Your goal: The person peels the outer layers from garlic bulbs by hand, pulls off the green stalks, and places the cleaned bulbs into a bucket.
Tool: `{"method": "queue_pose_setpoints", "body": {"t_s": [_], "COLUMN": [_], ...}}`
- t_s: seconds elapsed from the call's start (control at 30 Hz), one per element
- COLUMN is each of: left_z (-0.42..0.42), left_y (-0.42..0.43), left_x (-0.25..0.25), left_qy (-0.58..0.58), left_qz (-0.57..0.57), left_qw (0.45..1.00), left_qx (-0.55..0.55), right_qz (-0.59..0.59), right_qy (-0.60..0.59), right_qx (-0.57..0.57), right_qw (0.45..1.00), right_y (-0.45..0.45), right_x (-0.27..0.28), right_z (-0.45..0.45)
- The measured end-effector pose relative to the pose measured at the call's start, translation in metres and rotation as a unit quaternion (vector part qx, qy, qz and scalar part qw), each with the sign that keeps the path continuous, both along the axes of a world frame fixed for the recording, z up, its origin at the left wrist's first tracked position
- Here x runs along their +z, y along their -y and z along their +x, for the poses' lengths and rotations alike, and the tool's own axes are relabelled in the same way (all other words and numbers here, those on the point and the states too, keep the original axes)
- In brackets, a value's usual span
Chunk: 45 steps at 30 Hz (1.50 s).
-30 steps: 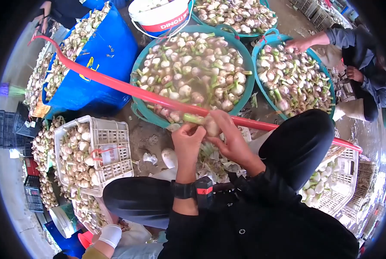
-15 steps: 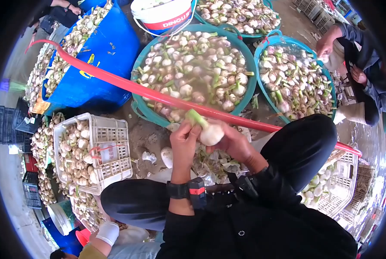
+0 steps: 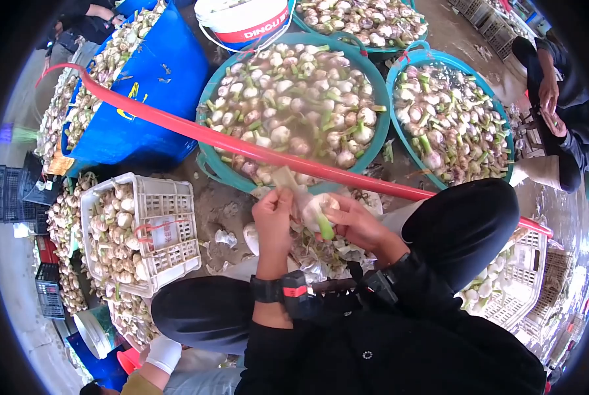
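My right hand (image 3: 360, 222) grips a white garlic bulb (image 3: 316, 208), its short green stem tipped downward. Beside it, my left hand (image 3: 272, 214) is closed in a pinch on a pale strip of garlic skin (image 3: 285, 178), which stretches toward the bulb; whether it is still attached I cannot tell. Both hands are above a heap of peeled skins (image 3: 330, 249) between my knees, just on my side of a red pipe (image 3: 241, 147).
Past the pipe stand a green tub of garlic in cloudy water (image 3: 378, 125) and a second garlic tub (image 3: 394, 108). A white crate of garlic (image 3: 169, 227) is at left, near a blue container (image 3: 159, 85). Another person's hands (image 3: 550, 108) show at right.
The bulb has turned in my right hand, so its stem points down instead of up-left. My left hand has moved off the stem and now holds a strip of skin.
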<state>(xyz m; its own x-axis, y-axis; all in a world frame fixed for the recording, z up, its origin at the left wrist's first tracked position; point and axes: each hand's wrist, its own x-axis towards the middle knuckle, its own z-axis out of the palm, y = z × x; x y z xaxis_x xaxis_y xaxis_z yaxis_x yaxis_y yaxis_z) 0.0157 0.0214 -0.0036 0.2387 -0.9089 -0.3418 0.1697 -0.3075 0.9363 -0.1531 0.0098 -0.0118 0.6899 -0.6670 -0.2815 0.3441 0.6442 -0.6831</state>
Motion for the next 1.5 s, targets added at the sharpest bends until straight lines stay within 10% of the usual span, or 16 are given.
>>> {"method": "queue_pose_setpoints", "body": {"t_s": [0.13,0.2,0.23,0.27,0.33,0.47,0.83,1.03,1.1,1.23,1.3,1.5], "left_z": [0.038,0.057,0.059,0.053,0.028,-0.014,-0.02,0.029,0.05,0.051,0.032,0.009], "left_y": [-0.003,-0.006,-0.009,-0.013,-0.016,-0.007,-0.007,0.005,0.003,-0.011,-0.013,-0.012], "left_x": [-0.012,-0.009,-0.009,-0.005,0.008,0.036,0.023,0.019,0.013,0.032,0.036,0.03], "left_qy": [-0.14,0.115,0.388,0.388,0.662,0.393,0.541,0.578,0.704,0.6,0.306,0.376], "left_qz": [-0.093,0.005,0.045,0.044,-0.2,-0.163,-0.192,-0.195,-0.066,0.086,0.028,-0.111], "left_qw": [0.977,0.993,0.908,0.908,0.705,0.889,0.797,0.786,0.701,0.764,0.936,0.873], "left_qx": [0.129,-0.002,-0.149,-0.149,-0.157,-0.168,-0.187,-0.102,-0.09,-0.221,-0.171,-0.291], "right_qz": [0.048,0.046,0.053,0.061,0.056,0.049,0.079,0.004,0.018,0.103,0.025,-0.291], "right_qy": [0.093,0.12,0.095,0.07,0.042,-0.083,-0.056,-0.039,-0.06,-0.058,-0.09,-0.244], "right_qx": [0.012,0.012,-0.025,-0.062,-0.082,-0.111,-0.09,0.138,0.145,0.111,0.11,0.037], "right_qw": [0.994,0.992,0.994,0.994,0.994,0.989,0.991,0.99,0.987,0.987,0.99,0.924], "right_y": [0.001,0.001,0.001,0.0,0.001,-0.003,0.003,-0.002,-0.003,-0.002,-0.004,-0.008], "right_x": [0.005,0.003,0.001,-0.002,-0.006,-0.012,-0.018,-0.011,-0.017,0.006,-0.006,-0.019], "right_z": [-0.008,-0.01,-0.008,-0.007,-0.006,-0.002,-0.007,-0.004,-0.005,-0.002,0.001,0.004]}}
